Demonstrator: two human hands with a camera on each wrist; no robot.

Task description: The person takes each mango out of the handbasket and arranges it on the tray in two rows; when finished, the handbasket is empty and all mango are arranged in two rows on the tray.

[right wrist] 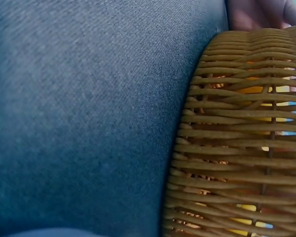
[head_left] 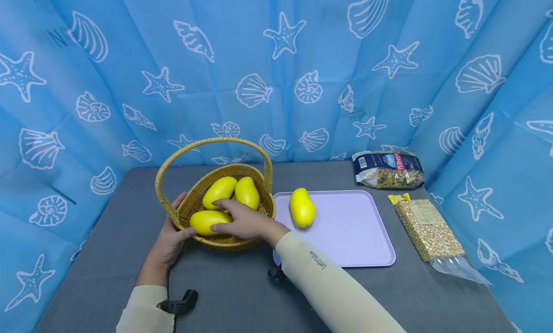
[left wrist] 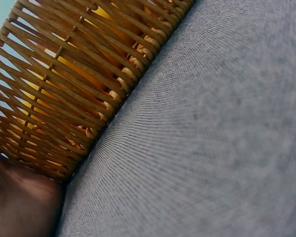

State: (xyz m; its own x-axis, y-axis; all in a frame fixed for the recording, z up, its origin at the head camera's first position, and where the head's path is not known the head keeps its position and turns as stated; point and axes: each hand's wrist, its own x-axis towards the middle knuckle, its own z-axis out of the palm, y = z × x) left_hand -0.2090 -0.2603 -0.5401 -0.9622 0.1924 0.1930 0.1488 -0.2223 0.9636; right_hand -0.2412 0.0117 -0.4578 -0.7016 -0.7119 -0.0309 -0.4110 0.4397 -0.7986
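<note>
Fingers [head_left: 224, 204] and thumb [head_left: 222, 228] of the right hand [head_left: 246, 220], held apart, curve round a smooth yellow oval fruit [head_left: 202, 221]. It sits in a woven tan basket [head_left: 233, 245] with a tall hoop handle [head_left: 220, 139], near two more yellow fruits [head_left: 219, 191]. The left hand [head_left: 170, 239] holds the basket's side, fingers bent round it. Another yellow fruit [head_left: 302, 208] lies on a flat pale purple tray [head_left: 345, 230].

Near the right hand [head_left: 242, 220] there are three mangoes [head_left: 210, 222], and one more mango [head_left: 302, 208] to its right. One basket [head_left: 233, 244] is at the left hand [head_left: 167, 244]; rightward from both, one tray [head_left: 345, 227] and two bags [head_left: 432, 230].
</note>
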